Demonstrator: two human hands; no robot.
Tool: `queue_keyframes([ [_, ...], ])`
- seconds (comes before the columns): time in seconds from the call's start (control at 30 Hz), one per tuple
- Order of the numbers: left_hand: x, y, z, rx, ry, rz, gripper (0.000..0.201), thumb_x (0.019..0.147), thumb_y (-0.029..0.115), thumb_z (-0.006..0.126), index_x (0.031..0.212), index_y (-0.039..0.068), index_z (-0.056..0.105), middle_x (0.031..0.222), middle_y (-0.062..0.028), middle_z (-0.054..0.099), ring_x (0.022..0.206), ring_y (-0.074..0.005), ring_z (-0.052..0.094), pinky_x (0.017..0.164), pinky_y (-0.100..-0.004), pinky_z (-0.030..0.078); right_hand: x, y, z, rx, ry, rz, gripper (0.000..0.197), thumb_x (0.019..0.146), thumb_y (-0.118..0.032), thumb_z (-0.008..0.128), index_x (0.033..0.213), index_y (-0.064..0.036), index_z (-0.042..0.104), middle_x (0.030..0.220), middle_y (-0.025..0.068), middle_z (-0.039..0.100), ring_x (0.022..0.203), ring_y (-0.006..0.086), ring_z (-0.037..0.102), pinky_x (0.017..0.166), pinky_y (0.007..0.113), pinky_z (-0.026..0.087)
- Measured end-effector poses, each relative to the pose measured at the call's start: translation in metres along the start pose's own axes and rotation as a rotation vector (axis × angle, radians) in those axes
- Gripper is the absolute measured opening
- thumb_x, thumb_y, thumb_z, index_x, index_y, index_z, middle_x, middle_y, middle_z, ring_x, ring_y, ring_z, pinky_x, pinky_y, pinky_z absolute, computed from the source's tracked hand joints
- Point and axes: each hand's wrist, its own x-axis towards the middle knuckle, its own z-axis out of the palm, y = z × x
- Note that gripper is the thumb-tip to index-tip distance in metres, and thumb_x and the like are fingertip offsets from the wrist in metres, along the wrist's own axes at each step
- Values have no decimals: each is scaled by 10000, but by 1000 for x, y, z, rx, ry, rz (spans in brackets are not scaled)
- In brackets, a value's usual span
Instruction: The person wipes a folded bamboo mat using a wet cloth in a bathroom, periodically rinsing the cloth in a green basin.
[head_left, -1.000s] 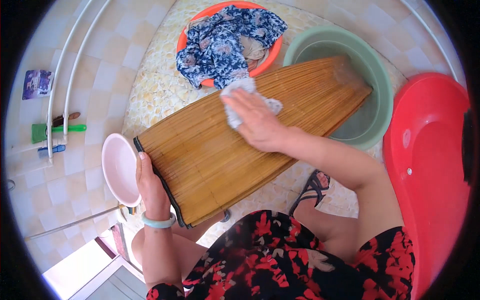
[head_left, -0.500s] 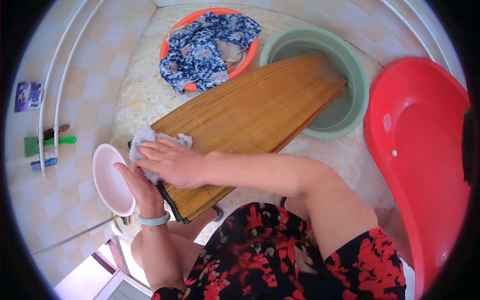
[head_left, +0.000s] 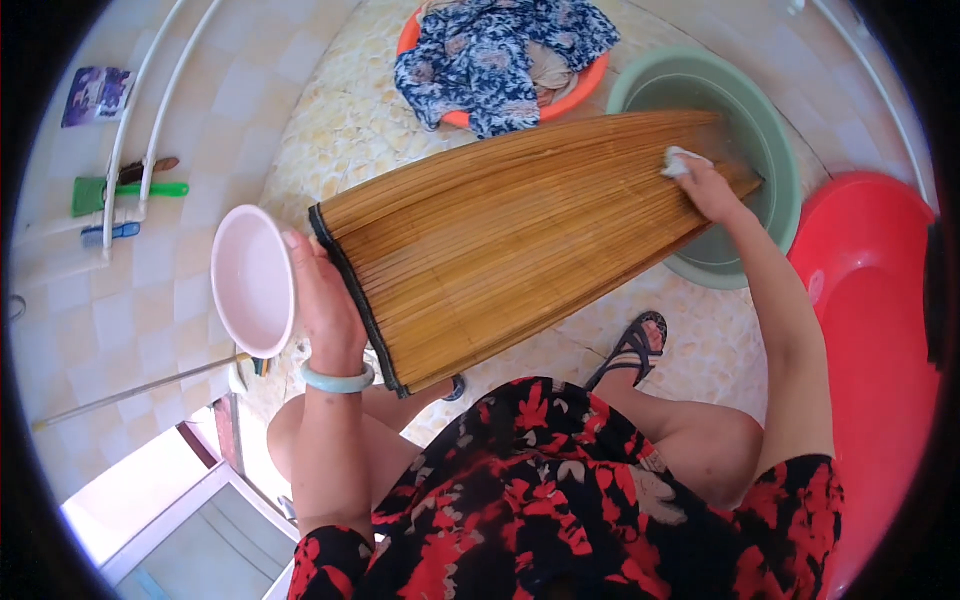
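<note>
The bamboo mat (head_left: pixel 520 240) slopes from the person's knees into the green basin (head_left: pixel 770 120). The left hand (head_left: pixel 320 300) is clamped on its near, dark-bound edge; the right hand (head_left: pixel 710 185) presses a bunched white cloth (head_left: pixel 683 160) against the far end, fingers closed on it. Judging by that, the wiping seems to have reached the mat's far tip, though wet and dry slats look alike, so what remains is unclear. The mat's tip and any water in the basin are hidden.

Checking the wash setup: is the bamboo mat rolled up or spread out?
Spread out: the bamboo mat lies flat, slats showing, far end in the green basin.
</note>
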Motion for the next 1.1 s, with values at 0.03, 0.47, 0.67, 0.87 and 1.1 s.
queue_keyframes([
  [0.03,1,-4,-3,4,-9,-8,573,963,475,295,1164,-14,517,1176,-88,551,1105,-178,467,971,-304,309,7,1,3,-7,1,-6,406,879,-264,504,1224,-50,485,1238,191,507,1165,344,459,990,399,361],
  [0.47,-16,14,22,6,-99,-98,382,929,319,500,1137,1,541,1131,-87,569,1047,-180,497,957,-314,334,-49,-190,31,209,64,-474,294,816,-175,559,1095,-88,530,1140,149,540,1080,338,496,888,462,400],
  [0.67,-33,32,14,229,-136,-56,318,913,243,532,1068,-31,577,1003,-81,604,962,-166,529,907,-281,369,-46,-150,38,495,249,-554,242,820,-124,557,1053,-63,541,975,126,597,908,303,577,782,427,462],
  [0.87,-74,37,8,541,-133,224,316,937,145,477,1174,-57,527,1136,-107,577,1059,-166,505,956,-308,354,-24,-59,18,1574,345,353,242,827,-102,412,1025,-32,532,921,94,600,839,247,597,767,400,494],
  [1.1,-86,45,-5,403,-413,205,320,895,192,525,1050,-84,575,983,-125,622,911,-179,564,834,-300,424,-18,-50,-4,2044,484,269,388,904,-372,489,1129,-56,500,1101,112,571,989,280,559,906,425,426],
])
